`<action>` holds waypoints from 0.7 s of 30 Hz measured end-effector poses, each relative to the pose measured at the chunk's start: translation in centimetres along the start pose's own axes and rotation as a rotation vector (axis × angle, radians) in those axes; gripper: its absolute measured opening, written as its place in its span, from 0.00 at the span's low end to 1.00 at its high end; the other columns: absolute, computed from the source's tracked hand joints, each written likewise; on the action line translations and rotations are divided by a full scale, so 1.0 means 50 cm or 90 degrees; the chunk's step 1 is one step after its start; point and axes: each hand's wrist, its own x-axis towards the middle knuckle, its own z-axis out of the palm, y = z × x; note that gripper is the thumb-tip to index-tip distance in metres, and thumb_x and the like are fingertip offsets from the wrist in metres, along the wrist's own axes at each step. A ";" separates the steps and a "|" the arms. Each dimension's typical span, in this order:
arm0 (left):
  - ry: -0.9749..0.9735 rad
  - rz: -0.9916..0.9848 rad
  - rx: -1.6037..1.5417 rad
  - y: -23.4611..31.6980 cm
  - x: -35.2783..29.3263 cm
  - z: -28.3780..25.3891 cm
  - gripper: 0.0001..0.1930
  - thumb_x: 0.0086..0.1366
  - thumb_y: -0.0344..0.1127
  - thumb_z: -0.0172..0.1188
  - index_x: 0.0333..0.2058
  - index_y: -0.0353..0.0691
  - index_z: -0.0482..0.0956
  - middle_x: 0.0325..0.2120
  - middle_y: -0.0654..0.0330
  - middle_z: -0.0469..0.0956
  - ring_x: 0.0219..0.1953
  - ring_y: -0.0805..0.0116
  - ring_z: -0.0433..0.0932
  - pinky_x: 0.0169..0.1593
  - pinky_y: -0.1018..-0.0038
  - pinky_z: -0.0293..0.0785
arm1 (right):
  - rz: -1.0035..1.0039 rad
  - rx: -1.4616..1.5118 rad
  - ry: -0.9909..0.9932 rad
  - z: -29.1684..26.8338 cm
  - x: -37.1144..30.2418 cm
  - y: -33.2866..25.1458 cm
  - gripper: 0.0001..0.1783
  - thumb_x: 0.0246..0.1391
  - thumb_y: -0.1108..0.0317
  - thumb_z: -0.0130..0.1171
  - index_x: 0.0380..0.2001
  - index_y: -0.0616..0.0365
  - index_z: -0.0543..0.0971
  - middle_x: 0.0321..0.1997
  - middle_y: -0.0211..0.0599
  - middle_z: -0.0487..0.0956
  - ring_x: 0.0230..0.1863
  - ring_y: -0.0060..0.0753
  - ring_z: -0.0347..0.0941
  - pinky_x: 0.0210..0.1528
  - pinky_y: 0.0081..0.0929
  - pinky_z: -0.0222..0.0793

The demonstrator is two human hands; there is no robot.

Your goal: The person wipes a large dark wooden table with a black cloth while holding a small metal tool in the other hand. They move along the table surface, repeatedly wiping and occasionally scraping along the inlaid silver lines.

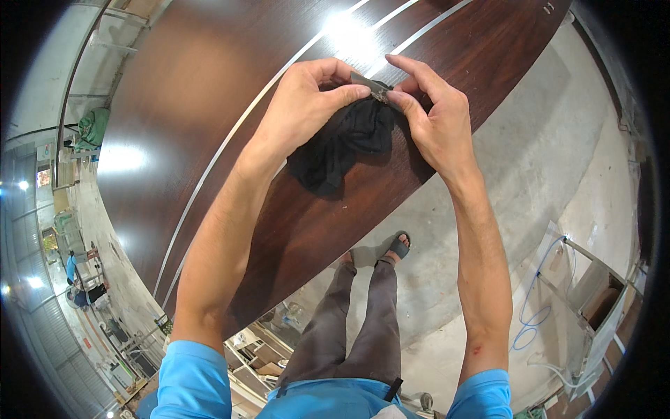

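Both hands' fingers (pixel 349 94) are pinching a small grey blade (pixel 370 85) (long axis left-right) above the black cloth (pixel 342 146), left hand (pixel 307 105) bunching it.

A dark glossy wooden panel (pixel 209 91) carries a black cloth (pixel 342 146).

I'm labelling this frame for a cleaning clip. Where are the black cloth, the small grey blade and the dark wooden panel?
black cloth (pixel 342 150): head view, middle of the bunched fabric.
small grey blade (pixel 368 84): head view, flat face between the fingertips.
dark wooden panel (pixel 209 77): head view, bare glossy surface left of the hands.
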 end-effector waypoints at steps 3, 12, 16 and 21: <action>0.014 0.003 -0.002 0.006 0.002 -0.006 0.10 0.69 0.34 0.69 0.43 0.33 0.87 0.32 0.62 0.86 0.36 0.77 0.82 0.44 0.76 0.79 | -0.019 -0.058 0.017 -0.004 -0.002 -0.001 0.22 0.57 0.70 0.71 0.56 0.54 0.83 0.38 0.41 0.86 0.42 0.47 0.80 0.46 0.42 0.74; 0.097 -0.161 -0.097 0.000 -0.065 -0.036 0.07 0.70 0.33 0.69 0.39 0.35 0.85 0.32 0.65 0.85 0.34 0.80 0.80 0.42 0.80 0.78 | -0.034 -0.088 0.050 -0.005 -0.011 -0.010 0.20 0.56 0.71 0.71 0.53 0.57 0.84 0.44 0.41 0.86 0.46 0.44 0.79 0.52 0.38 0.75; 0.131 -0.164 -0.178 -0.017 -0.074 -0.037 0.08 0.70 0.35 0.70 0.38 0.37 0.85 0.32 0.66 0.84 0.33 0.80 0.79 0.41 0.80 0.77 | 0.052 0.006 0.170 -0.001 -0.024 -0.019 0.18 0.59 0.73 0.68 0.53 0.59 0.85 0.45 0.43 0.87 0.46 0.38 0.82 0.49 0.32 0.77; 0.165 -0.172 -0.229 -0.024 -0.074 -0.039 0.06 0.70 0.34 0.71 0.38 0.38 0.85 0.33 0.66 0.84 0.35 0.80 0.79 0.43 0.80 0.76 | 0.164 0.037 0.204 0.005 -0.051 -0.043 0.14 0.65 0.71 0.66 0.51 0.64 0.85 0.44 0.44 0.88 0.42 0.33 0.83 0.46 0.29 0.78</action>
